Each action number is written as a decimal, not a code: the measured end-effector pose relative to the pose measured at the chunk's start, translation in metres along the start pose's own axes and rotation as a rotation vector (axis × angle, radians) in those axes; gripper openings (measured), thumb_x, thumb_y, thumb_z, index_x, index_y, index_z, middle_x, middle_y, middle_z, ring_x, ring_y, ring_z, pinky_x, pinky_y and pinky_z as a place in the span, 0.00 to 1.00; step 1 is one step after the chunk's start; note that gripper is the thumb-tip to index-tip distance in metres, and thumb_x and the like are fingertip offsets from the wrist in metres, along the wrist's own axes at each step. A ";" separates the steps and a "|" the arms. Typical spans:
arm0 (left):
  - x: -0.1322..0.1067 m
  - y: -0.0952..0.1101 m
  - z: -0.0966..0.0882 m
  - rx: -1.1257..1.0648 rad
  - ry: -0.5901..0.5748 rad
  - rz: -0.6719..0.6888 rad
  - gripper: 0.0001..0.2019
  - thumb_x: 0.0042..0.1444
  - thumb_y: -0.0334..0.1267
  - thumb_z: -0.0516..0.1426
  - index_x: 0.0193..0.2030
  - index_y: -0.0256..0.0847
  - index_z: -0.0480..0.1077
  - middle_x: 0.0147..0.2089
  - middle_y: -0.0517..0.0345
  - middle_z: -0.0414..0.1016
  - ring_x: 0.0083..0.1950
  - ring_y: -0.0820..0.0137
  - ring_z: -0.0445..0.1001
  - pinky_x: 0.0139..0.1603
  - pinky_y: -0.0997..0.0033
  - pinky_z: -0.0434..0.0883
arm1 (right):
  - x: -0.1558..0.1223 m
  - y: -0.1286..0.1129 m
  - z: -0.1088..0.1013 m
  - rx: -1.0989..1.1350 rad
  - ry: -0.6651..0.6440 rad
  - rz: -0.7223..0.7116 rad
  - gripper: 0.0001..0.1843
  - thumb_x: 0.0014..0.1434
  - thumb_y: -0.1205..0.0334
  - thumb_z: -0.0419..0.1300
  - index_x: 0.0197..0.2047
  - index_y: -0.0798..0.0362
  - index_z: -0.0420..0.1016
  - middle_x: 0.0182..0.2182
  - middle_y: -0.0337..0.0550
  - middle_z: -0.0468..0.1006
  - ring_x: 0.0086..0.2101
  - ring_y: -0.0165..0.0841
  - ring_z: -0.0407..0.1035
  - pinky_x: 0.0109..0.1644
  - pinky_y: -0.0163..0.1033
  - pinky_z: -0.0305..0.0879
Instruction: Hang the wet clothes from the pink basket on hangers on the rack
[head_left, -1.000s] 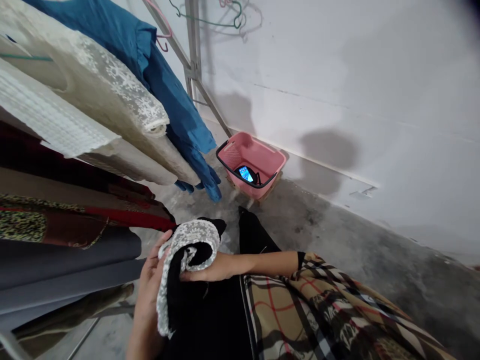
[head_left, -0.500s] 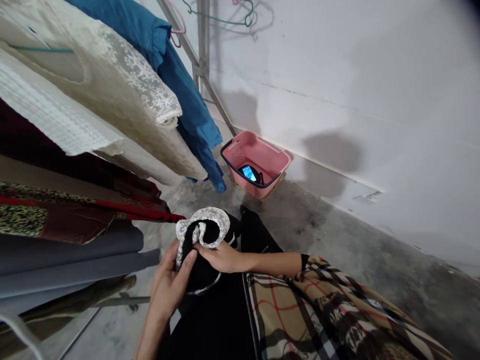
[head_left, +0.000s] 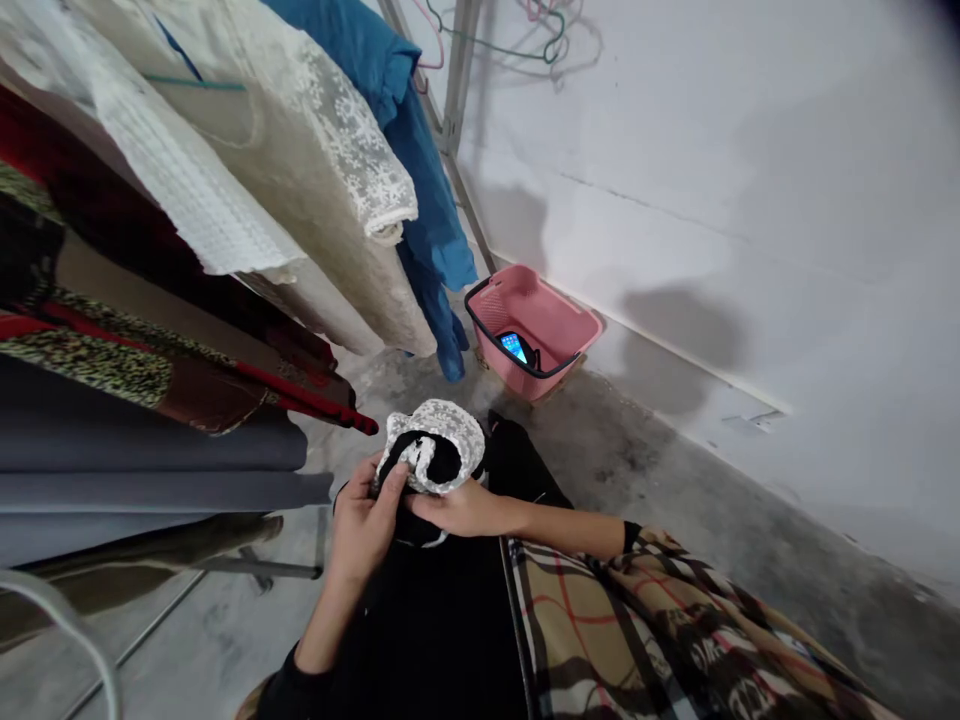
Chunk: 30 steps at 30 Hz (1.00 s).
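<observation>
Left hand [head_left: 362,530] and right hand [head_left: 459,510] hold lace-edged black cloth [head_left: 431,450].

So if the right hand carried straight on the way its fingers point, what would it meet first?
The lace-edged black cloth bundled between the hands; the right hand appears to touch it now. Just past it lies the left hand, though depth is hard to judge from this view.

Hanging fabrics [head_left: 150,470] block my left hand [head_left: 364,530]; over the concrete floor [head_left: 675,480], my right hand [head_left: 465,510] can pass to the pink basket [head_left: 570,330].
</observation>
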<state>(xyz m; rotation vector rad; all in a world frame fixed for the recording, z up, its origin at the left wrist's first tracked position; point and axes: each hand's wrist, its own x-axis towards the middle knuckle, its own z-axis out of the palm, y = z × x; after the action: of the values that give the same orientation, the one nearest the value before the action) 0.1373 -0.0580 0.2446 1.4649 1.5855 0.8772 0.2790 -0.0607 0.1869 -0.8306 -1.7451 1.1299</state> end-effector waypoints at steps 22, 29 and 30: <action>-0.004 -0.011 -0.001 -0.493 -0.091 -0.113 0.19 0.52 0.50 0.64 0.44 0.39 0.76 0.40 0.55 0.80 0.38 0.70 0.74 0.39 0.75 0.70 | -0.007 -0.007 -0.001 -0.097 0.044 0.187 0.12 0.53 0.65 0.48 0.36 0.53 0.71 0.36 0.44 0.76 0.43 0.35 0.68 0.57 0.43 0.66; 0.001 -0.014 -0.011 -0.589 -0.106 -0.114 0.16 0.55 0.50 0.61 0.41 0.39 0.74 0.34 0.59 0.78 0.33 0.73 0.72 0.38 0.76 0.70 | -0.008 -0.022 -0.018 -0.088 -0.122 0.126 0.14 0.58 0.56 0.53 0.43 0.54 0.73 0.38 0.45 0.78 0.42 0.35 0.70 0.55 0.43 0.67; 0.002 -0.015 -0.013 -0.620 -0.109 -0.121 0.15 0.56 0.50 0.61 0.41 0.39 0.73 0.33 0.59 0.77 0.32 0.73 0.72 0.37 0.76 0.70 | -0.008 -0.027 -0.028 -0.090 -0.145 0.097 0.16 0.59 0.54 0.55 0.44 0.54 0.73 0.39 0.45 0.78 0.42 0.36 0.71 0.54 0.43 0.67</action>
<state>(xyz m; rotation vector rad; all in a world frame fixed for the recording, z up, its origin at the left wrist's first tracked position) 0.1189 -0.0571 0.2369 0.9468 1.1595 1.0745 0.3061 -0.0677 0.2153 -0.9151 -1.9041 1.2085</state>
